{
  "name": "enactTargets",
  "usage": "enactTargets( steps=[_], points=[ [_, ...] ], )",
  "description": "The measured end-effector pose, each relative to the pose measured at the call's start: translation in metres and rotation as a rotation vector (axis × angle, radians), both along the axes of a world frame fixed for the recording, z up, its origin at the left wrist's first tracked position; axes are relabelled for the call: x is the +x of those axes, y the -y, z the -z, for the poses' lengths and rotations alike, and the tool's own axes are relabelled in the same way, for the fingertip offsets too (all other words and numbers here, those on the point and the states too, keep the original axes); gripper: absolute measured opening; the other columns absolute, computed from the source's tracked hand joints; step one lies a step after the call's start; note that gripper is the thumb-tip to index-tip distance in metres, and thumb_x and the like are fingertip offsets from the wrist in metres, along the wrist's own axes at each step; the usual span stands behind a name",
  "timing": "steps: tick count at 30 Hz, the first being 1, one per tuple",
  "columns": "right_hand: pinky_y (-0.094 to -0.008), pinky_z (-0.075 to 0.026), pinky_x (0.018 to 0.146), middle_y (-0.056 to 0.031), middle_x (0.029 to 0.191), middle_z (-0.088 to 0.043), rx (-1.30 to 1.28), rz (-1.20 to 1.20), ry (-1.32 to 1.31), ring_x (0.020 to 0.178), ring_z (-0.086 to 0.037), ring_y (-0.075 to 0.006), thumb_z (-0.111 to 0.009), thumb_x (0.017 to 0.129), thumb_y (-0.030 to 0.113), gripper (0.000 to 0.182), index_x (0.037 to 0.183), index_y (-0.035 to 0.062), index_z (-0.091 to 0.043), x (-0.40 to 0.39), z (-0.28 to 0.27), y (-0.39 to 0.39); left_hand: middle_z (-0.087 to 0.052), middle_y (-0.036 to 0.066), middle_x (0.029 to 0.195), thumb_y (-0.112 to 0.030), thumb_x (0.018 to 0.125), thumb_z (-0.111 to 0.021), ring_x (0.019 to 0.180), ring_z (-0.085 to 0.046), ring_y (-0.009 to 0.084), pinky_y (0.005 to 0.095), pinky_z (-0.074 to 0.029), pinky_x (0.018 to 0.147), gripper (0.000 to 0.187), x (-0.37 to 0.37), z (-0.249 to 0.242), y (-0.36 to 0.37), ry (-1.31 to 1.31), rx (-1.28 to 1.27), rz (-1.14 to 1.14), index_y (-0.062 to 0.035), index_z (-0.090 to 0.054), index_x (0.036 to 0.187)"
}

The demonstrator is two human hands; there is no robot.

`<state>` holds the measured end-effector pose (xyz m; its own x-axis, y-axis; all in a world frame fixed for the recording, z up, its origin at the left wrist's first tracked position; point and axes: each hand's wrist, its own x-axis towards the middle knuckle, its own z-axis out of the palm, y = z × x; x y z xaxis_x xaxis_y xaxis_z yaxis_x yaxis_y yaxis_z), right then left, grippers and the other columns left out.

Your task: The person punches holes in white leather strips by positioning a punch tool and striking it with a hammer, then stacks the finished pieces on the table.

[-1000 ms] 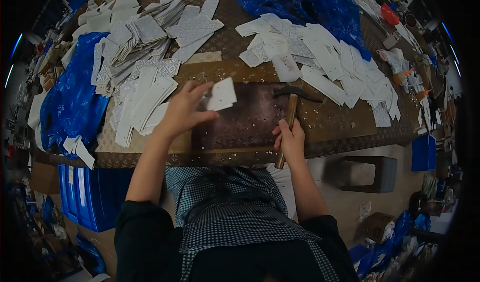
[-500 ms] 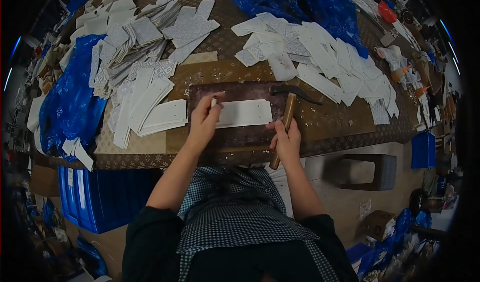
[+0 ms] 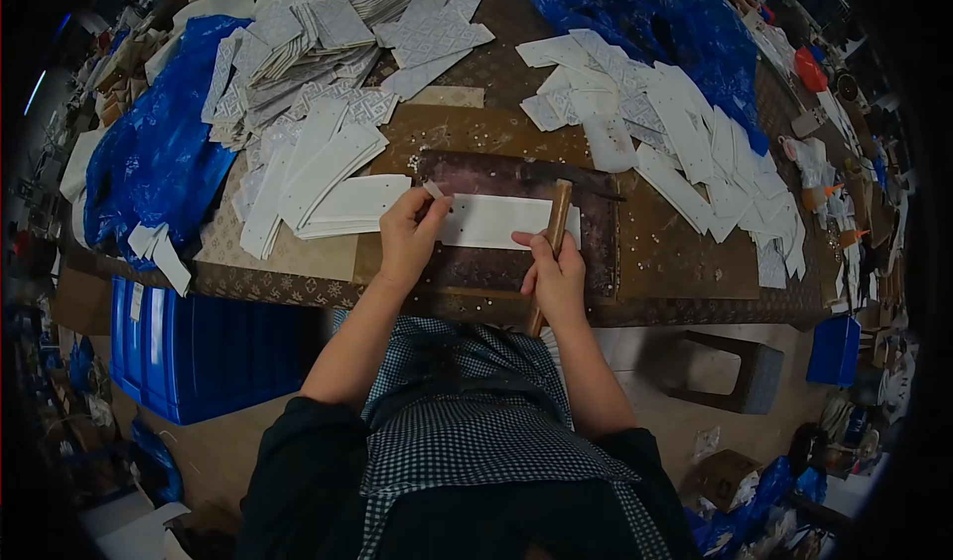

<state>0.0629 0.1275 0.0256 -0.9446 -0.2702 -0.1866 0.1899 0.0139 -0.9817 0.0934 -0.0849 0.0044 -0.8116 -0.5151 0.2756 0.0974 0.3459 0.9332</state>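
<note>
My left hand (image 3: 411, 230) is closed at the left end of a white strip (image 3: 501, 220), pinching a short, pale, punch-like rod (image 3: 433, 191) whose lower end is hidden. My right hand (image 3: 558, 274) grips a hammer by its wooden handle (image 3: 561, 214). The hammer's dark head (image 3: 546, 172) is over the far edge of a dark red pad (image 3: 496, 267), to the right. The strip lies flat on this pad, and the right hand's fingers are over its right end. Left of the pad is a fanned stack of white strips (image 3: 352, 206) with small dark holes.
Patterned grey-white pieces (image 3: 342, 24) are heaped at the back left, with more strips (image 3: 685, 138) at the right. Blue plastic bags (image 3: 164, 133) lie on the table. Tiny white bits dot the board (image 3: 665, 252). A blue bin (image 3: 213, 351) and a stool (image 3: 754, 376) stand below.
The view has shifted, so the table appears further right. My right hand and the hammer have moved left relative to the pad, over the strip's right end. My left hand still pinches the rod.
</note>
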Motion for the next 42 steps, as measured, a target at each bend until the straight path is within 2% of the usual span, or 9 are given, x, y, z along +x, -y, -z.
enactTargets(
  steps=[6,19,25,27,30,34,38,39,42],
  points=[
    [-0.0236,-0.045,0.043,-0.0126,0.105,-0.071,0.010,0.003,-0.005,0.045,-0.054,-0.0105,-0.051,0.100,0.021,0.021,0.100,0.0001,-0.050,0.000,-0.001,-0.001,-0.065,0.001,0.077,-0.013,0.089,-0.070,0.071,-0.057,0.0071,0.0236,-0.047,0.065,0.014,-0.014,-0.003,0.000,0.072,-0.102,0.077,0.0000,-0.069,0.093],
    [-0.0234,-0.044,0.042,-0.0124,0.103,-0.071,0.018,0.004,0.021,0.045,-0.053,-0.0096,-0.051,0.101,0.020,0.020,0.099,-0.0001,-0.051,0.000,-0.004,0.000,-0.067,0.005,0.079,-0.012,0.086,-0.072,0.071,-0.062,0.0111,0.0254,-0.050,0.066,0.014,-0.019,0.005,0.004,0.041,-0.216,0.101,-0.0003,-0.071,0.093],
    [-0.0241,-0.043,0.042,-0.0079,0.081,-0.067,0.106,-0.114,0.033,0.045,-0.052,-0.0093,-0.055,0.098,0.018,0.018,0.095,0.0005,-0.053,-0.003,-0.010,-0.003,-0.065,0.008,0.078,-0.011,0.084,-0.072,0.069,-0.061,0.0170,0.0282,-0.049,0.064,0.012,-0.022,0.003,0.003,0.012,-0.231,0.120,-0.0014,-0.071,0.091],
    [-0.0247,-0.042,0.043,-0.0054,0.075,-0.063,0.161,-0.200,-0.062,0.046,-0.052,-0.0094,-0.057,0.097,0.018,0.017,0.096,0.0012,-0.054,-0.009,-0.035,-0.004,-0.061,0.011,0.075,-0.013,0.082,-0.073,0.066,-0.059,0.0241,0.0326,-0.047,0.060,0.014,-0.021,0.000,0.001,-0.001,-0.253,0.110,-0.0016,-0.069,0.088],
    [-0.0243,-0.043,0.049,-0.0034,0.070,-0.060,0.156,-0.283,-0.235,0.053,-0.053,-0.0079,-0.060,0.096,0.017,0.015,0.098,0.0028,-0.056,-0.018,-0.110,0.000,-0.061,0.008,0.075,-0.010,0.084,-0.071,0.066,-0.060,0.0190,0.0293,-0.047,0.061,0.009,-0.022,0.005,0.004,-0.013,-0.293,0.120,-0.0036,-0.071,0.090],
    [-0.0242,-0.045,0.058,-0.0046,0.070,-0.060,0.068,-0.224,-0.660,0.064,-0.057,-0.0076,-0.059,0.096,0.015,0.016,0.102,0.0010,-0.054,-0.019,-0.187,0.007,-0.061,0.009,0.075,-0.012,0.083,-0.072,0.066,-0.059,0.0216,0.0318,-0.047,0.060,0.010,-0.023,0.005,0.002,-0.038,-0.310,0.111,-0.0034,-0.070,0.089],
    [-0.0343,-0.049,0.060,-0.0179,0.072,-0.063,0.396,-0.330,-0.699,0.067,-0.066,-0.0271,-0.058,0.095,0.014,0.020,0.103,-0.0021,-0.051,-0.021,-0.173,0.019,-0.061,0.011,0.075,-0.015,0.083,-0.072,0.068,-0.059,0.0282,0.0357,-0.048,0.060,0.013,-0.023,0.004,0.002,-0.056,-0.346,0.115,-0.0037,-0.070,0.089],
    [-0.0418,-0.049,0.063,-0.0240,0.075,-0.062,0.607,-0.373,-0.748,0.072,-0.065,-0.0393,-0.060,0.093,0.017,0.025,0.103,-0.0043,-0.050,-0.028,-0.148,0.019,-0.061,0.011,0.075,-0.015,0.082,-0.072,0.068,-0.059,0.0285,0.0361,-0.048,0.061,0.013,-0.023,0.004,0.002,-0.071,-0.361,0.117,-0.0038,-0.070,0.089],
    [-0.0453,-0.048,0.064,-0.0251,0.077,-0.063,0.829,-0.554,-0.507,0.074,-0.063,-0.0434,-0.061,0.091,0.019,0.029,0.104,-0.0045,-0.050,-0.034,-0.136,0.012,-0.060,0.011,0.075,-0.015,0.082,-0.072,0.068,-0.059,0.0286,0.0368,-0.048,0.061,0.014,-0.022,0.002,0.002,-0.053,-0.337,0.158,-0.0036,-0.070,0.089]
  ],
)
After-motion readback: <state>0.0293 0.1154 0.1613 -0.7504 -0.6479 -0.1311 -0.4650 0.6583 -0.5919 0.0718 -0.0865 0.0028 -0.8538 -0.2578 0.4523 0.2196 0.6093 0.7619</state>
